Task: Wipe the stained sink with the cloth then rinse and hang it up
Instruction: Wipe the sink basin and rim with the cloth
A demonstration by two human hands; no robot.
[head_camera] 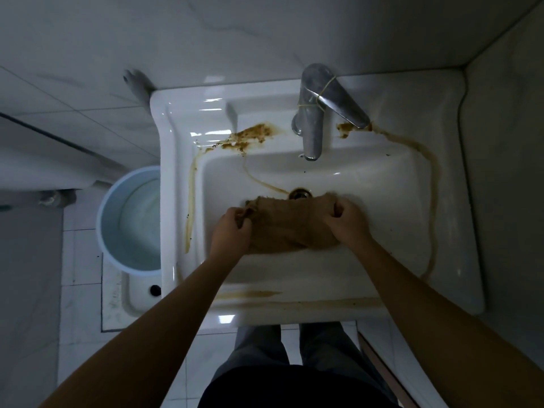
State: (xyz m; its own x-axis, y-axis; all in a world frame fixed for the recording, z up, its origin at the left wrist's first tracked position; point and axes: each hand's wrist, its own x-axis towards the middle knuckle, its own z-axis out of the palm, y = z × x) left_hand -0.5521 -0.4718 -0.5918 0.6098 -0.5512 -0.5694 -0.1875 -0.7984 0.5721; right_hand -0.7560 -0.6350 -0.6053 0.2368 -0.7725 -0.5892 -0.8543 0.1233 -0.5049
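Observation:
A white sink (382, 184) carries brown stains: a crusty patch (253, 135) left of the chrome tap (315, 119), another by the tap's handle, and thin streaks along the left, right and front rims. A brown cloth (288, 225) lies stretched over the basin just in front of the drain (300, 192). My left hand (232, 228) grips its left end with curled fingers. My right hand (347, 219) grips its right end the same way. The cloth hides part of the basin floor.
A pale blue bucket (129, 219) stands on the floor left of the sink, beside a squat pan (138, 293). Tiled walls close in behind and to the right. My legs (288, 363) stand against the sink's front edge.

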